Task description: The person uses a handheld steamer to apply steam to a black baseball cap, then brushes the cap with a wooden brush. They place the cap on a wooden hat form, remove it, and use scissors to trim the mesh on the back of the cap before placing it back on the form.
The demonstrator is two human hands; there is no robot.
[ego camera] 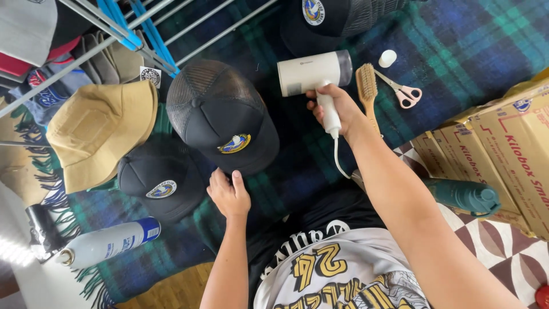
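From the head camera I see my right hand wrapped tight around the handle of a white hair dryer, fingers curled closed on it, the barrel held level above the middle of the plaid blanket and its cord hanging down from the handle. My left hand lies loosely spread, holding nothing, fingertips touching the brim edge of a black mesh-backed cap with a round badge on its front. A second black cap lies just beside it toward the blanket's left edge, partly under a tan bucket hat. A wooden brush lies just right of the dryer, with pink-handled scissors beyond it. A white spray can rests on its side near the fringed lower left corner, and cardboard boxes stand along the right edge.
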